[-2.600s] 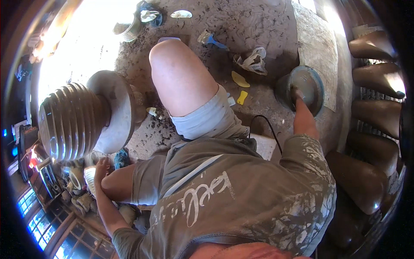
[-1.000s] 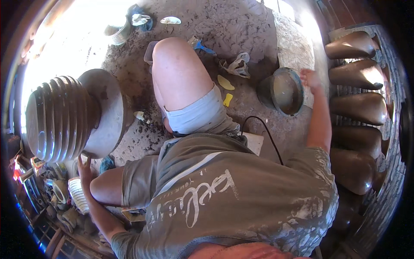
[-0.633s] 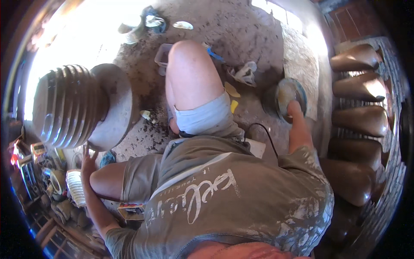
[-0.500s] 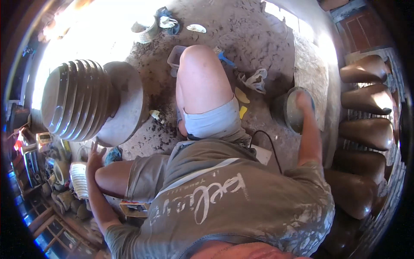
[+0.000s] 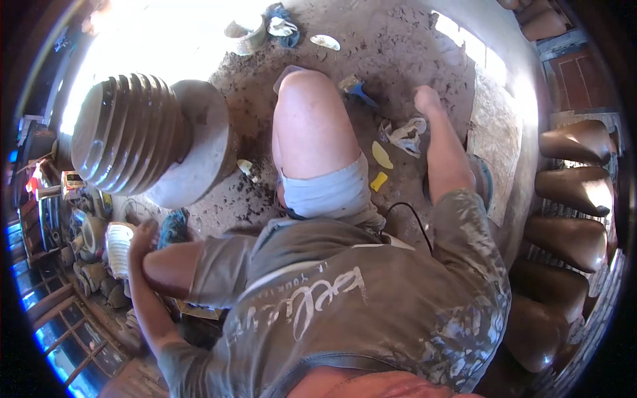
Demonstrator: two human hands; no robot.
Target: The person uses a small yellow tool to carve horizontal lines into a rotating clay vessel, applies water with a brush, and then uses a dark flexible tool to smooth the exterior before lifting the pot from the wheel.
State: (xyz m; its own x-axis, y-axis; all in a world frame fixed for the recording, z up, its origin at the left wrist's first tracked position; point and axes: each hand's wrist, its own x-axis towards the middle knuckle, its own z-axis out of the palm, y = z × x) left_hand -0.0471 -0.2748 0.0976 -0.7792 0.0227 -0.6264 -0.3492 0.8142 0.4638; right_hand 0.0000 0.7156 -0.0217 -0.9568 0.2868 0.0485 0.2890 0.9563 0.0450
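A large wet brown clay pot [image 5: 126, 136] with ridged rings around its wall stands on a round wheel disc [image 5: 215, 129] at the left. My left hand [image 5: 144, 237] is low beside the near edge of the disc, close to my bent knee, its fingers blurred. Ahead and to the right, my right hand [image 5: 428, 101] is raised over the floor with curled fingers; whether anything is inside them is hidden. Beneath it lies a crumpled pale plastic bag [image 5: 406, 137]. A bucket [image 5: 483, 180] shows partly behind my right forearm.
A blue-handled brush [image 5: 361, 91] and yellow flat pieces [image 5: 381, 155] lie on the floor. A pale bucket [image 5: 245, 36] stands farther off. Several brown clay pieces [image 5: 570, 189] line the right side. Cluttered tools and jars [image 5: 89, 249] fill the lower left.
My right hand has come out of the bucket and moved forward and left. My left hand has dropped slightly from the disc's edge. The whole view has shifted a little.
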